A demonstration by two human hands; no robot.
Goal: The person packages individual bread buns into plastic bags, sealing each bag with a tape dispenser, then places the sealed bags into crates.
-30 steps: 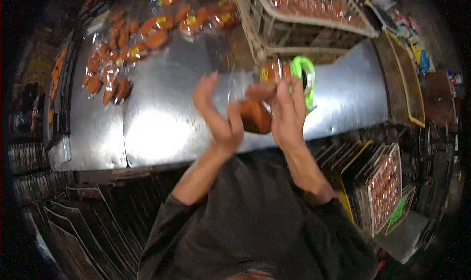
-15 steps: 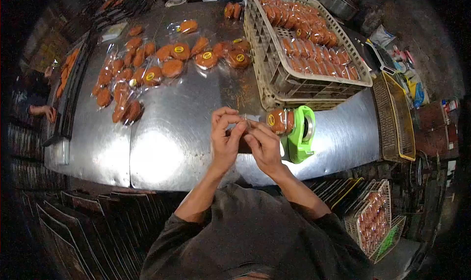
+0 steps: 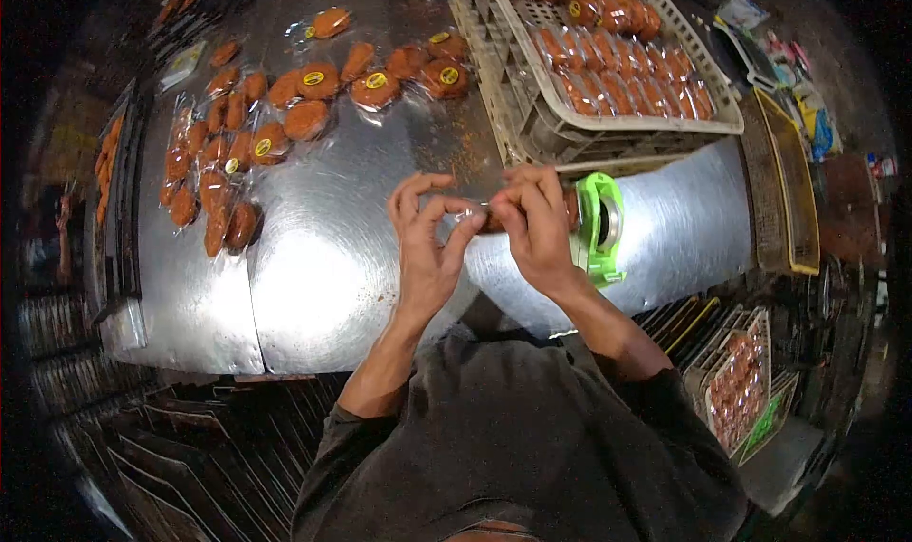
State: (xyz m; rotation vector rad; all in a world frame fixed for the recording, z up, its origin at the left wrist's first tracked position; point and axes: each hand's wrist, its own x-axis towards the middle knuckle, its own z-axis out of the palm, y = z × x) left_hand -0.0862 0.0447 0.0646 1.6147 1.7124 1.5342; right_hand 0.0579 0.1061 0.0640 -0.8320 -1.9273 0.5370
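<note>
harsh glare on metal tabletop (image 3: 318,290); dark, fisheye-curved edges.

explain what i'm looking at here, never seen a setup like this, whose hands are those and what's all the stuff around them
No machine arms here: these are a person's bare hands, seen from a camera worn on the head, looking forward and down. The left hand and right hand pinch clear film at a brown piece, mostly hidden between them. On the metal table lie brown pieces in clear packets, some with round yellow labels. Beside the right hand stands a green tape dispenser; beyond it, a plastic crate holds rows of similar packets.
</note>
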